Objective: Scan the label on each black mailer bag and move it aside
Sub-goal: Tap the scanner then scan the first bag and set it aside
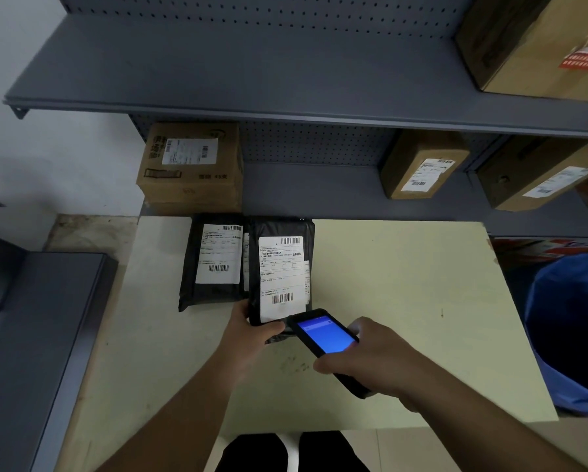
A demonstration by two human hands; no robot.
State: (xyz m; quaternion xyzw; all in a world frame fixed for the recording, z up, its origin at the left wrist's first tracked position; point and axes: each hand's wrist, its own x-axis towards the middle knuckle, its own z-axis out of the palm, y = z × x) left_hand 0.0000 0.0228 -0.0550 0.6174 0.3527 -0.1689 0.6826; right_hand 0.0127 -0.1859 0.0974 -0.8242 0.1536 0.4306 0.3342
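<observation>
Two black mailer bags [214, 264], white labels [280, 277]

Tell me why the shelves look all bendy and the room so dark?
Head view: the wide-angle lens bows the grey metal shelf near the edges; the lighting is dim, so the black handheld scanner's blue screen glows brightest; the brown cardboard box at the top-right corner looks blurred.
</observation>
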